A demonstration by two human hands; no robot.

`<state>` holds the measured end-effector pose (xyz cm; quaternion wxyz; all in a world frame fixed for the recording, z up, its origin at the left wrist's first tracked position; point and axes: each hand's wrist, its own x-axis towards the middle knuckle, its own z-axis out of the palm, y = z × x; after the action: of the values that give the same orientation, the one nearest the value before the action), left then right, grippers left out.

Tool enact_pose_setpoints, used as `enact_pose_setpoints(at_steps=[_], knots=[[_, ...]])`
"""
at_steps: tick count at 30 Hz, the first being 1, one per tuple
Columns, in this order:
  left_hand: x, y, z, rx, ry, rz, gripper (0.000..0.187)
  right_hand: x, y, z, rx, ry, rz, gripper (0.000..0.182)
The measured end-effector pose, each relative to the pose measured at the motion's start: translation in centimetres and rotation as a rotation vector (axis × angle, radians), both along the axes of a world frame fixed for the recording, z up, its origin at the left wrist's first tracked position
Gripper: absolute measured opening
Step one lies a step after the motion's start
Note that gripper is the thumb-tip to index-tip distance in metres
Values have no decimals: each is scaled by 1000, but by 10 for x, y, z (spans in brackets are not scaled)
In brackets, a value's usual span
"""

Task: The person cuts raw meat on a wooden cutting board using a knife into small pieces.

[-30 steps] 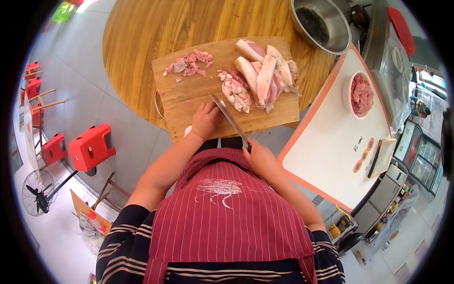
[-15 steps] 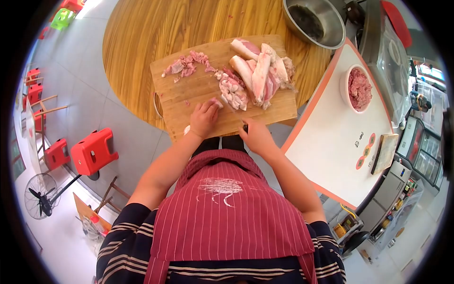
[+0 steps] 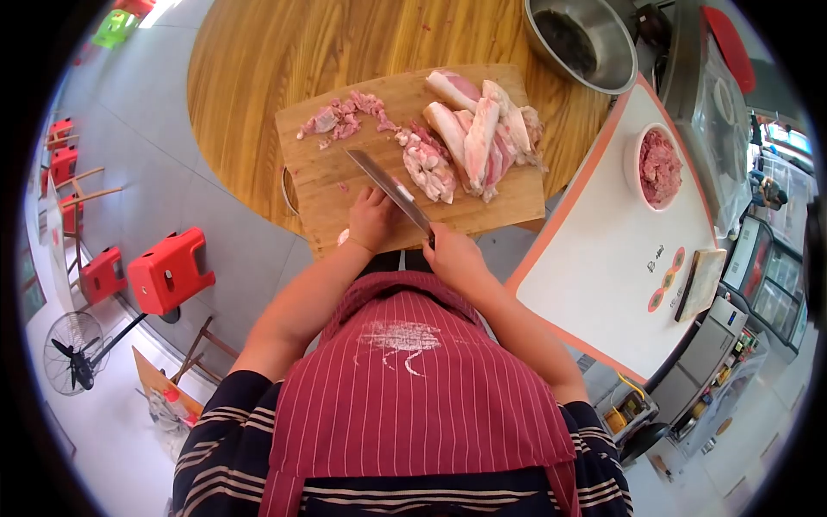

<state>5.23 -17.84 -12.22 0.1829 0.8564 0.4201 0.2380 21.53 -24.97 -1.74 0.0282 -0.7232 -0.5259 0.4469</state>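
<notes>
My right hand is wrapped round the handle of a kitchen knife. Its broad blade slants up and left over the wooden cutting board, passing just beside my left fingers. My left hand is closed near the board's front edge, its fingers bent over a small piece of meat that the blade and fingers mostly hide. Beyond the blade lies a fatty lump of meat. Thick strips of pork with pale skin are heaped on the board's right side, and small meat pieces lie at the far left.
The board rests on a round wooden table. A steel bowl stands at the far right. On the white side table is a white bowl of minced meat. A red stool stands on the floor at left.
The knife has swung into clear view, its blade now lying diagonally beside my left fingers. My right hand has shifted slightly left and nearer my body. My left hand stays in almost the same place.
</notes>
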Motion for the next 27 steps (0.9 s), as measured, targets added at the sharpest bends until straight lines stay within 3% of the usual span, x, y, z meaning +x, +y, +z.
enact_pose_setpoints(at_steps=[5,9,15,17,19,26,27], knots=[[4,-5,5,-80,-32,45,36,19,-48,18,-48,-13,-41,29],[2,-2,-2,-14,1,-11,36,15,-36,7,-83,-14,-21,28],[2,-1,0,-9,19,22,31,-3,32,-42,197,91,6,25],[2,-1,-1,114,-64,-17,27,10,33,-47,301,159,27,24],[1,1,2,156,-75,-25,26,36,35,-32,69,192,-101,25],[-1,-3,5,15,-31,-15,28,21,-13,13,125,43,3,29],[-2,-2,5,15,-30,-13,28,18,-19,19,32,-7,37,29]])
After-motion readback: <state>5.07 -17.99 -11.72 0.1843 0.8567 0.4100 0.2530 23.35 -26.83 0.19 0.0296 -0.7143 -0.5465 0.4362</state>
